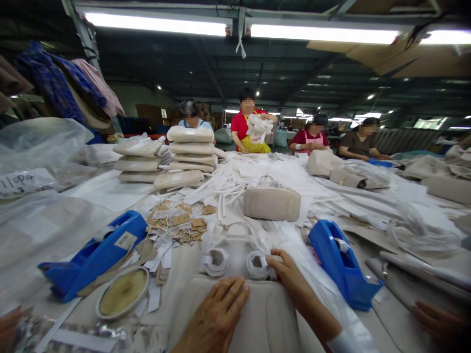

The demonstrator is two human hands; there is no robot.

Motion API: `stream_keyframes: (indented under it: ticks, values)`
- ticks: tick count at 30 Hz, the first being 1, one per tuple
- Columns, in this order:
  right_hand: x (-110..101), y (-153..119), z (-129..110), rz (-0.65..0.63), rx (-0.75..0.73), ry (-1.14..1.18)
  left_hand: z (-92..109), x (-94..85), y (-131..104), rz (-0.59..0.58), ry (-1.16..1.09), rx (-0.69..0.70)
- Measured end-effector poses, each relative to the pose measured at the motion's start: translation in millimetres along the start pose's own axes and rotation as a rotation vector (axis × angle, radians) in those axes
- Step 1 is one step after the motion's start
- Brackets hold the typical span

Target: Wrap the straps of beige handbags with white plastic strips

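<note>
**Beige bag pinned flat, handle wrap under the fingers**

Beige padded leather handbag lies flat at the near table edge, directly under both hands. Left hand rests palm-down on the panel, fingers spread and released, grasping nothing; it looks like a hold-down to stop the bag sliding. Right hand reaches just past the top edge, fingertips pinching the white paper-wrapped handle ring. A second wrapped ring sits just beside it, untouched.

Blue plastic tape dispenser stands right of the right hand, near enough to grab. Another blue dispenser lies left, with a round tape roll in front of it. Brown card tags on strings are heaped behind, near the bag.

A matching beige bag sits further back, mid-table. Stacked wrapped bags beyond. Another person's hand shows at the right edge, well apart.
</note>
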State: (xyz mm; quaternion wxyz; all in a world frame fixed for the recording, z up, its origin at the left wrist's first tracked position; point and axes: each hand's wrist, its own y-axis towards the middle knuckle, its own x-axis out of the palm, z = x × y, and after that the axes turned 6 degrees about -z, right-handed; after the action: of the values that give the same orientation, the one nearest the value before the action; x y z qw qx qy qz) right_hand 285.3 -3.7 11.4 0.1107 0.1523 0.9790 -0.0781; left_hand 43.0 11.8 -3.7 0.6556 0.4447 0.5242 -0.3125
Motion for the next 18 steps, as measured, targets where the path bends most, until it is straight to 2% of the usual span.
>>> stream_keyframes:
  ticks: [2, 4, 5, 6, 8, 11, 14, 18]
  values:
    - [0.7, -4.8, -6.8, 0.144, -0.121, -0.310, -0.4, 0.0, 0.5, 0.003, -0.002, -0.004]
    - [4.3, -11.5, -19.4, 0.307, -0.320, -0.597, -1.0, 0.2, 0.8, -0.001, -0.007, 0.002]
    - [8.5, -14.5, -26.2, 0.342, -0.431, -0.686, -1.2, 0.7, 0.9, -0.006, -0.009, 0.007]
    - [14.7, -16.6, -32.2, 0.329, -0.535, -0.735, -1.4, 1.5, 1.1, -0.010, -0.011, 0.013]
    - [32.1, -16.1, -38.3, 0.216, -0.715, -0.770, -1.8, 4.8, 1.9, -0.016, -0.019, 0.020]
    - [61.0, -3.6, -28.1, 0.126, -0.927, -0.865, -3.4, 13.8, 3.7, 0.044, -0.048, 0.017]
    - [77.3, 11.0, -7.8, 0.136, -0.958, -0.979, -6.5, 22.9, 4.4, 0.168, -0.078, 0.023]
    - [78.4, 15.0, 2.8, 0.142, -0.901, -0.996, -7.8, 20.5, 0.6, 0.195, -0.080, 0.016]
